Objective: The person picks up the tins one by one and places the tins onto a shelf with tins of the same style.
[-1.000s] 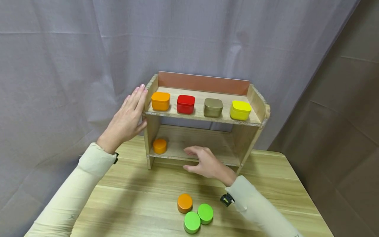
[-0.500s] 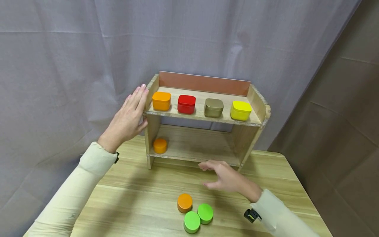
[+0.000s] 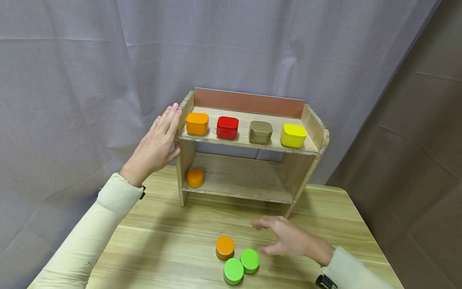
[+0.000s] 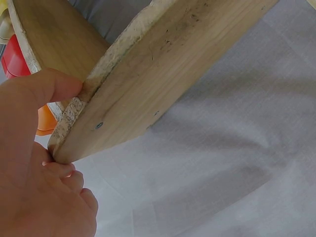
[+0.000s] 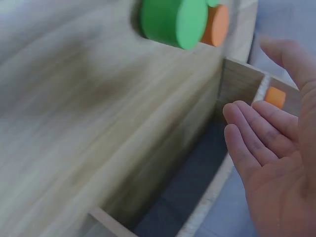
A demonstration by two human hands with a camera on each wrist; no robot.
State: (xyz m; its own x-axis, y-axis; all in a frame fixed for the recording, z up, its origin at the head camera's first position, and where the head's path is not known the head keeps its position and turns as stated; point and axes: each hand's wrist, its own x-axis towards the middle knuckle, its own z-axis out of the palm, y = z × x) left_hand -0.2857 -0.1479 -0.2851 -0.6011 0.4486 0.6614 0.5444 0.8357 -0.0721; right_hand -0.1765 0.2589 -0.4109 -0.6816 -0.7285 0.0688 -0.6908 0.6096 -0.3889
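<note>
Inside table's [image 3: 346, 218] right edge, beside loosely spread right hand [image 3: 286, 239]: green plastic-looking cylinder [image 3: 250, 261], likely light, best side-pinched; left hand [image 3: 155, 148] laid straight-fingered against pale-wood shelf [image 3: 238, 176].

"Where does your head camera look from?"

"Above and set back, facing forward and down: you see your left hand [image 3: 151, 148], your right hand [image 3: 288, 239], the shelf unit [image 3: 242, 176] and part of the tabletop [image 3: 162, 241]."

"Your left wrist camera?"

"Close up, slanting along the left side panel [image 4: 133, 94]; it shares the red box [image 3: 227, 128] with your head view."

"Your right wrist camera?"

"Strongly tilted, past your near palm towards the shelf unit; both it and your head view show you the green round pieces [image 5: 163, 19]."
</note>
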